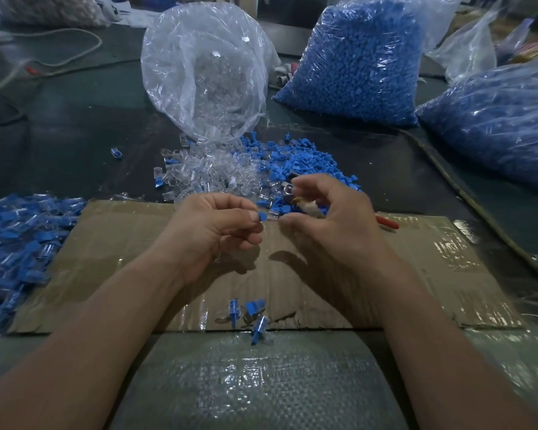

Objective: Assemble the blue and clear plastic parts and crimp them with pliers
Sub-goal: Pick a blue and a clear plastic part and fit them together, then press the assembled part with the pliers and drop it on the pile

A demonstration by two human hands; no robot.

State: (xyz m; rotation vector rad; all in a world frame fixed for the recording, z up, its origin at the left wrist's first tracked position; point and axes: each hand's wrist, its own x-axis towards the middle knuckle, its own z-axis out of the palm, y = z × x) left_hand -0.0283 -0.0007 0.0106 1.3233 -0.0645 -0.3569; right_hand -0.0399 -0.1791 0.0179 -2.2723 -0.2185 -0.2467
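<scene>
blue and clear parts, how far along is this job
Done: a heap of joined pieces at left, plus a few strays on the cardboard. In hand: the left hand pinches a blue part, the right hand a clear part, seemingly not yet joined. Left: the loose clear pile, the loose blue pile, full blue bags.

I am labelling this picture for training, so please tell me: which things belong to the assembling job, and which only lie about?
In use: left hand pinching blue part; right hand holding clear part; pliers; loose parts pile.
Lying about: white cord; top-left bag; crumpled empty bag.
</scene>
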